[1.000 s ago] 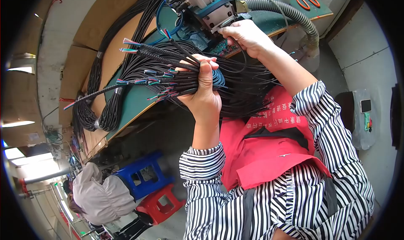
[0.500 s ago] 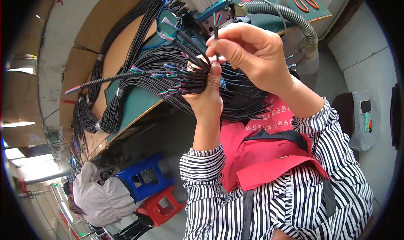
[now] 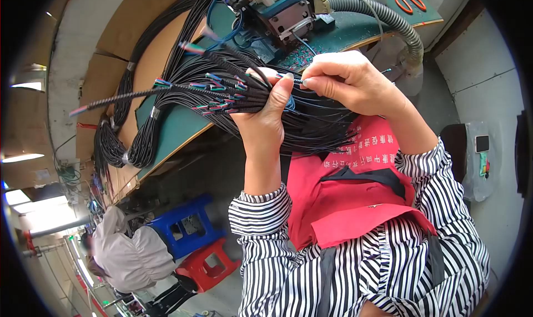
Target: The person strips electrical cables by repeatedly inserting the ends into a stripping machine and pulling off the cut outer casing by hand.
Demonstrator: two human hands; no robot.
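Observation:
My left hand (image 3: 265, 108) is closed around a thick bunch of black cables (image 3: 250, 95). Their stripped ends, with red, green and blue wires, fan out to its left, and one long cable (image 3: 125, 98) sticks out well past the others. Thumb and forefinger of my right hand (image 3: 352, 83) pinch a thin cable just right of my left thumb; the fingers partly hide it. Beneath both hands, the long cable lengths (image 3: 316, 131) hang over the table edge toward the red apron (image 3: 355, 200).
A machine (image 3: 283, 11) stands on the green table (image 3: 366, 33), with wire scraps (image 3: 300, 56) in front. Beside it are a grey hose (image 3: 383, 14) and orange-handled pliers (image 3: 410, 1). Tied cable bundles (image 3: 139, 145) lie left. Below are blue (image 3: 186, 225) and red stools (image 3: 208, 267) and a person (image 3: 130, 250).
My right hand has moved down and slightly right, level with my left thumb. The cable end it held upright no longer stands up between its fingers. The bunch has shifted slightly left.

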